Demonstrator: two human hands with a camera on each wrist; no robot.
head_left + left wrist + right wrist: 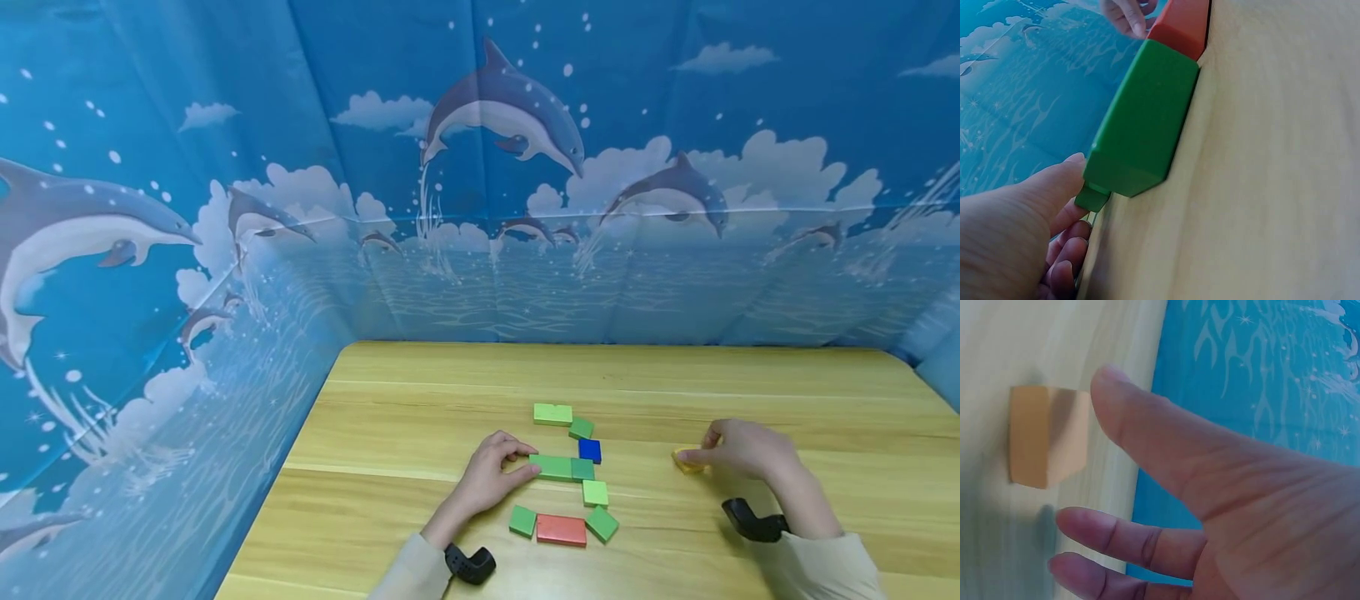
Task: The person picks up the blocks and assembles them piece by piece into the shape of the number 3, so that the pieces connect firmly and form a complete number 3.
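Observation:
My left hand (486,477) pinches the left end of a long green block (553,467) between thumb and fingers. In the left wrist view only the end of that block shows at the thumb, behind a nearer green block (1141,119). To the right, my right hand (746,450) hovers over a yellow-orange block (686,461) lying on the table. The right wrist view has the thumb beside this orange block (1054,437), with a slight gap, and the other fingers spread apart below it.
A dark green block (582,470) abuts the long one. Above are a blue block (589,451), a green block (581,428) and a light green one (552,413). Below lie a light green square (595,493), a red block (561,530) and green blocks (602,525) flanking it.

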